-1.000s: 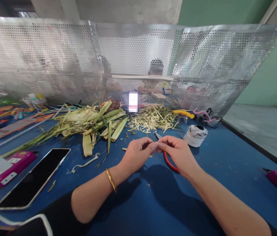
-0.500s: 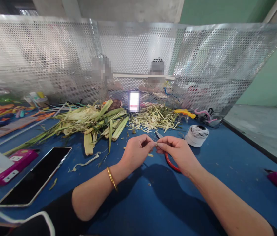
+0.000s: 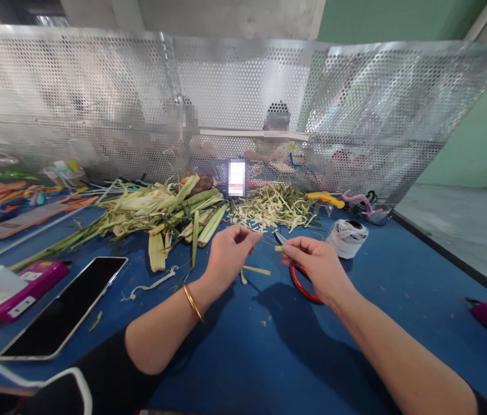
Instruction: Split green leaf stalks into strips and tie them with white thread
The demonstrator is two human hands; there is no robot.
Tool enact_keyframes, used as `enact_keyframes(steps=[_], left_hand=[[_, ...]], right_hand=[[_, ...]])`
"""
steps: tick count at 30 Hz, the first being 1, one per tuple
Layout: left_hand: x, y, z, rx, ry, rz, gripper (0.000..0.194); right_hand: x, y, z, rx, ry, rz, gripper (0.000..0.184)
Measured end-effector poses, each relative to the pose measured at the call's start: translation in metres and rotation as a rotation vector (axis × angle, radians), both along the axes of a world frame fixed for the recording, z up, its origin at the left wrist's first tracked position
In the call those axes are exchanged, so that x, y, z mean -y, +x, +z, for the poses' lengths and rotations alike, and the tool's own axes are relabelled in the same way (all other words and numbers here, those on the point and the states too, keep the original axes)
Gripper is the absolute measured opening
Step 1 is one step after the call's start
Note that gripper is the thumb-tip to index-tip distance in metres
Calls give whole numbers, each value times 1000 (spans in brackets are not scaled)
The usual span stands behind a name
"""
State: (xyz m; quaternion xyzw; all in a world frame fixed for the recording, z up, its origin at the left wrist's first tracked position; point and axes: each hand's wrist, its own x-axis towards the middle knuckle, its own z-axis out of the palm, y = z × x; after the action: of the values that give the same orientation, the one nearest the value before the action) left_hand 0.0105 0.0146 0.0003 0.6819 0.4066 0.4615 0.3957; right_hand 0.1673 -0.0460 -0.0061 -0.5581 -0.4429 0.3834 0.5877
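Note:
My right hand (image 3: 314, 264) is closed in a pinch around a small pale piece of corn husk (image 3: 278, 248). Thumb and fingers pressed together, my left hand (image 3: 231, 253) pinches a fine thread (image 3: 267, 239) that runs across to that piece; it could also be thin wire. Scissors with red handles (image 3: 304, 290) lie beneath my right hand, which hides their middle. Just past it stands a spool of white string (image 3: 347, 238). Narrow husk strips (image 3: 257, 270) rest on the blue table below my left hand.
Corn husks (image 3: 157, 207) and a heap of shredded husk (image 3: 275, 207) lie behind my hands. A phone (image 3: 65, 308) and a purple power strip (image 3: 14, 291) are at left. A lit screen (image 3: 237, 177) stands before a perforated metal partition (image 3: 234, 75), with people beyond it.
My hands have drawn apart, the left one moving left and slightly up. Thread now shows between them, and a husk strip shows below my left hand.

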Motion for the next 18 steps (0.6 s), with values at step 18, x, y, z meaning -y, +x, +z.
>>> enact_keyframes(steps=[18], left_hand=[[-27, -17, 3, -168, 102, 74, 20]], right_hand=[[-8, 19, 5, 22, 114, -230, 22]])
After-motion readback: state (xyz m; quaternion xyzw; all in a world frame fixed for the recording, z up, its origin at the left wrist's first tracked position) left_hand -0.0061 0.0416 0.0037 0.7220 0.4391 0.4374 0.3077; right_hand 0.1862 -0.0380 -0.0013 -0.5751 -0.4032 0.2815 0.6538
